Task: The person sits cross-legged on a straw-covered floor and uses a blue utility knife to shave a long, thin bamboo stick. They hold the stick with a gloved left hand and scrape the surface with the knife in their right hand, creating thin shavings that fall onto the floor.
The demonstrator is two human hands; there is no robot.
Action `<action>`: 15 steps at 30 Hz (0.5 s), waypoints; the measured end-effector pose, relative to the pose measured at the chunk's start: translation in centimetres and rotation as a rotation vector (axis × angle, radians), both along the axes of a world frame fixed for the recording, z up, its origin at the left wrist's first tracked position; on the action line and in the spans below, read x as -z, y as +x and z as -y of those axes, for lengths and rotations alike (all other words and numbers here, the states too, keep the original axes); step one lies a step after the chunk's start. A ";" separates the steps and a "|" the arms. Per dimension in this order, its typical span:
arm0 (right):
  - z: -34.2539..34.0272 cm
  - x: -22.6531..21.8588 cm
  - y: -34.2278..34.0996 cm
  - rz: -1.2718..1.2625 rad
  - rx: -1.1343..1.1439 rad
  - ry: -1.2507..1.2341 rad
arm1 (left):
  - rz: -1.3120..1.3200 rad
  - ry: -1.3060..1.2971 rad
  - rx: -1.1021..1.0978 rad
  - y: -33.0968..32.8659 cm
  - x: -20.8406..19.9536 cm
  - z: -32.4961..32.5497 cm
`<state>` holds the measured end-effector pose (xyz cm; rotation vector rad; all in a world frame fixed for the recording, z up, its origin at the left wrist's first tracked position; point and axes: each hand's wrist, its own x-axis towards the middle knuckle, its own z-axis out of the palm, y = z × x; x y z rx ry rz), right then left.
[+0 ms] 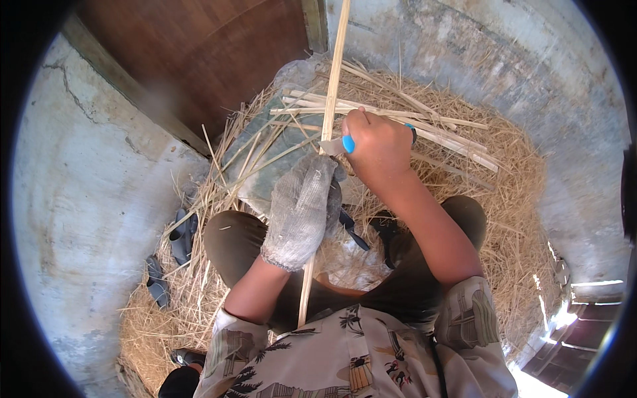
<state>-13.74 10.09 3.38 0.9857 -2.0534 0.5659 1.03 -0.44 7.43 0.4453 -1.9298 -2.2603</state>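
A long pale bamboo strip (pixel 335 73) runs from my lap up past the top of the view. My left hand (pixel 302 209), in a grey knit glove, grips the strip near its middle. My bare right hand (pixel 378 149) holds a knife with a blue handle (pixel 348 143); its blade lies against the strip just above my left hand. Beyond my hands lies a loose bundle of cut bamboo strips (pixel 424 129) on the straw.
Straw and shavings (pixel 511 199) cover the ground around my bent knees. Dark sandals (pixel 180 235) lie at the left by a grey concrete wall (pixel 79 199). A brown wooden door (pixel 199 53) stands at the top left. A greenish slab (pixel 259 166) lies under the straw.
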 end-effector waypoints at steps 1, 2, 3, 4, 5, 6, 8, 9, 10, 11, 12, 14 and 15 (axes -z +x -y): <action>0.0 -0.3 0.0 -0.012 0.007 -0.006 | -0.015 0.002 0.000 0.0 0.1 0.0; -0.1 -0.5 0.1 -0.023 0.015 -0.011 | -0.017 0.021 0.002 0.0 0.0 -0.1; -0.2 -0.8 0.0 -0.029 0.024 0.002 | -0.020 0.041 0.005 0.0 -0.1 0.0; -0.3 -1.0 -0.2 -0.033 0.037 0.014 | -0.019 0.059 0.012 0.1 -0.2 0.0; -0.4 -1.2 -0.4 -0.036 0.052 0.026 | -0.022 0.070 0.006 0.1 -0.4 -0.1; -0.5 -1.3 -0.5 -0.055 0.056 0.021 | -0.024 0.081 0.000 0.1 -0.6 -0.2; -0.5 -1.8 -0.8 -0.101 0.061 0.013 | -0.047 0.072 0.027 0.1 -0.9 -0.3; -0.7 -2.2 -1.6 0.092 0.241 0.064 | -0.064 0.051 0.061 0.2 -0.8 -0.2; -1.1 -3.0 -3.2 0.277 0.420 0.118 | -0.089 0.038 0.094 0.2 -0.5 -0.4; -1.2 -4.2 -4.7 0.463 0.590 0.160 | -0.037 0.021 0.154 0.7 -0.3 -1.9; -3.0 -6.1 -6.5 0.588 0.605 0.008 | -0.367 -0.280 0.168 0.6 2.3 -3.3; -7.9 -7.8 -8.7 0.584 0.694 -0.212 | -0.615 -0.581 0.234 0.5 3.9 -4.0; -9.6 -7.2 -9.5 0.457 0.784 -0.263 | -0.529 -0.561 0.295 0.7 3.0 -4.1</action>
